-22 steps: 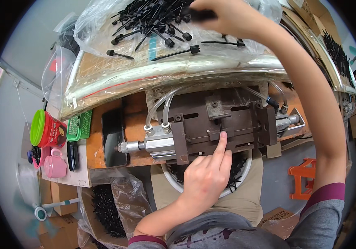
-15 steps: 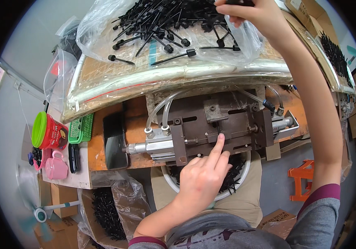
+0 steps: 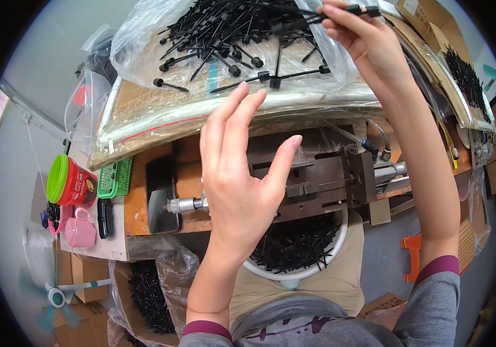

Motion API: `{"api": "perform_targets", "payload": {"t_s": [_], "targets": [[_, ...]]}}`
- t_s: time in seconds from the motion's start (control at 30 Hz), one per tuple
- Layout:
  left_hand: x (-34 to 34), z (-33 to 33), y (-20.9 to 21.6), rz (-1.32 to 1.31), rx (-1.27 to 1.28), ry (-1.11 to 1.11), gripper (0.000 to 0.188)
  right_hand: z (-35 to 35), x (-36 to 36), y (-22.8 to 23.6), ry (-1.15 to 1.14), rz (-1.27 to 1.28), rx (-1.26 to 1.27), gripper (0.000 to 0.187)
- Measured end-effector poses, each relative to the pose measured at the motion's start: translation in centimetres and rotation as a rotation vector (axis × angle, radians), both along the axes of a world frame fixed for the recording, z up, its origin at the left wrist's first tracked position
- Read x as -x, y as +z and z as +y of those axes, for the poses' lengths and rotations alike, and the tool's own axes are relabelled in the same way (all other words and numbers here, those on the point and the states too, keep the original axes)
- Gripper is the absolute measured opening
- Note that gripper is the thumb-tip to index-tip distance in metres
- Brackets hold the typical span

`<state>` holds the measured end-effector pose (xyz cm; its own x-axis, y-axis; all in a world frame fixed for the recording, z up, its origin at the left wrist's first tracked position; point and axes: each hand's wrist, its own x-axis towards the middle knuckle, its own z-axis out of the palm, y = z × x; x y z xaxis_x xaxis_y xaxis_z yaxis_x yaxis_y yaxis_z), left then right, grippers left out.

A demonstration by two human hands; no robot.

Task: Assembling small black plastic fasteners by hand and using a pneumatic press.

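Note:
My right hand is raised at the upper right, its fingers closed on several thin black plastic rods with knobbed heads. Beside its fingertips, a few similar rods are smeared by motion over a heap of such rods on clear plastic. My left hand hovers, fingers spread and nothing in it, above a dark metal clamping fixture with air cylinders. It hides the fixture's left part. Below the fixture, a white-rimmed bowl in my lap holds many short black pieces.
On the left stand a red tub with a green rim, a pink mug and a green basket. A dark flat panel lies by the fixture. Lower left is a lined carton of black pieces; an orange stool stands right.
My left hand has lifted off the fixture, moved up and left, and spread its fingers. My right hand has shifted slightly right and down, its held rods now showing.

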<state>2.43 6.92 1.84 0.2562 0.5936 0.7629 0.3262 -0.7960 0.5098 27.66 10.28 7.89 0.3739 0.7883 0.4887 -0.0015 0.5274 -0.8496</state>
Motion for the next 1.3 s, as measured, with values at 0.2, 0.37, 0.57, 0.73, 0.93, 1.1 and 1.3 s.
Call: {"api": "perform_targets", "payload": {"t_s": [0.2, 0.37, 0.57, 0.73, 0.93, 1.1, 1.3], "targets": [[0.3, 0.3, 0.2, -0.175, 0.098, -0.091, 0.06, -2.7, 0.8, 0.8, 0.129, -0.018, 0.051, 0.019], [1.8, -1.9, 0.4, -0.33, 0.599, -0.541, 0.046, -9.2, 6.0, -2.5, 0.369, 0.202, 0.294, 0.021], [4.9, -6.1, -1.2, -0.033, 0.412, -0.446, 0.041, -12.7, 6.0, -5.3, 0.267, 0.345, 0.393, 0.027], [4.0, -8.5, -5.1, 0.153, 0.368, -0.35, 0.042, -14.6, 7.3, -7.0, -0.148, 0.12, 0.254, 0.018], [2.3, -8.8, -6.9, 0.492, 0.045, -0.198, 0.034, -17.5, 8.9, -8.5, -0.373, -0.522, 0.12, 0.02], [1.6, -8.0, -5.9, 0.574, 0.02, -0.143, 0.031, -18.7, 8.4, -9.7, -0.36, -0.85, -0.125, 0.035], [1.7, -8.0, -5.5, 0.442, 0.194, -0.232, 0.034, -19.5, 7.9, -11.0, -0.404, -1.081, -0.151, 0.033]]}}
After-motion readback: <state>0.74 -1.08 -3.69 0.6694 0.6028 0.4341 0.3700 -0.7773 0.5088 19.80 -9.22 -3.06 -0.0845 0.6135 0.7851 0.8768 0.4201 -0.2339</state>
